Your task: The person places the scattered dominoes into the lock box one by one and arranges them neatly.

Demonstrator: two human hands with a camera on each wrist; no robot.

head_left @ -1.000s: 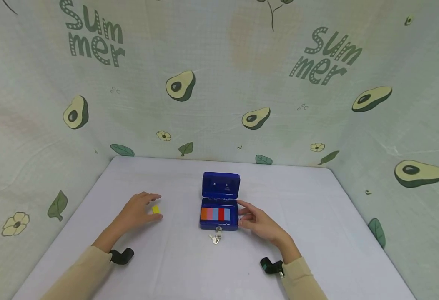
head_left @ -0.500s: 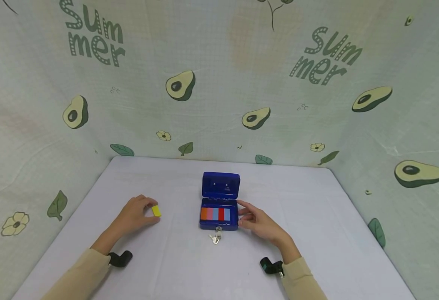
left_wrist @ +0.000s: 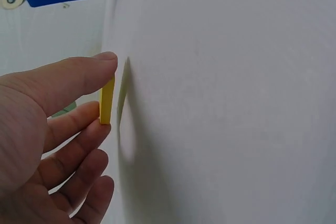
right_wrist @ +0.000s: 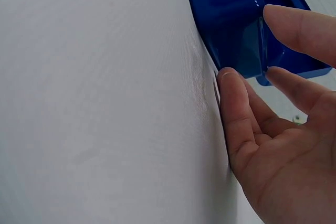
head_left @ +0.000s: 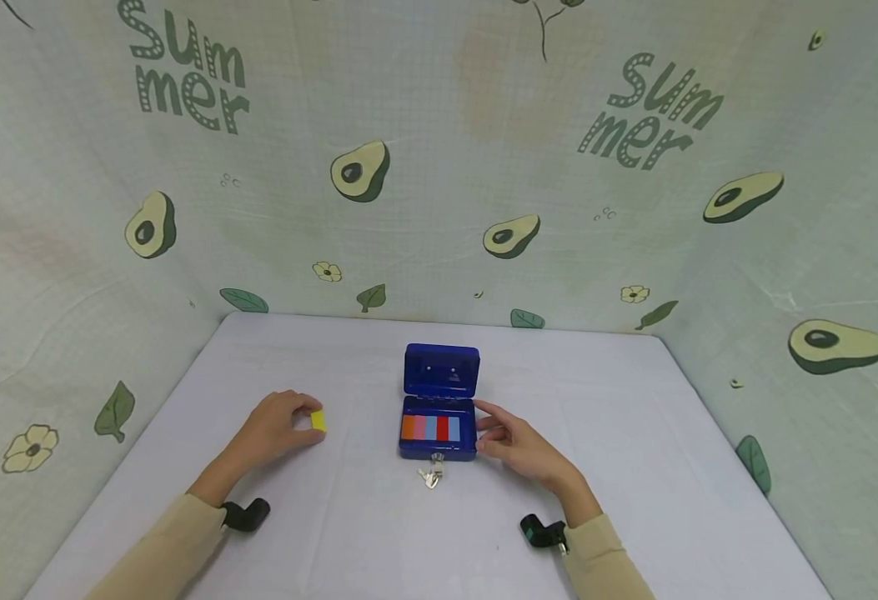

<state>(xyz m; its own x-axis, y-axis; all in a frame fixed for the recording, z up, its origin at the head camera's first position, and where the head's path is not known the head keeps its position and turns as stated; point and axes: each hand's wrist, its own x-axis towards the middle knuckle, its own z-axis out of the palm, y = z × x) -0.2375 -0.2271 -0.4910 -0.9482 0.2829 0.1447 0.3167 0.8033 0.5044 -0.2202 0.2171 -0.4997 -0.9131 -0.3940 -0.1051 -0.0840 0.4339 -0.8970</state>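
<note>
Between the thumb and fingertips of my left hand is a thin yellow block. In the left wrist view the block stands on edge in the pinch, with a gap and a shadow between it and the cloth. My right hand rests its fingertips against the right side of a blue metal cash box, its lid raised. The right wrist view has the thumb and forefinger at the rim of the box, other fingers low by the cloth. Inside lies a row of coloured blocks.
Small keys hang from the lock at the front of the box. A white cloth covers the table. Patterned fabric walls it in at the back and sides. Black cameras are strapped to both wrists.
My left fingers came together on the yellow block, and it has turned and shifted slightly right with them. The right hand and the box have stayed in place.
</note>
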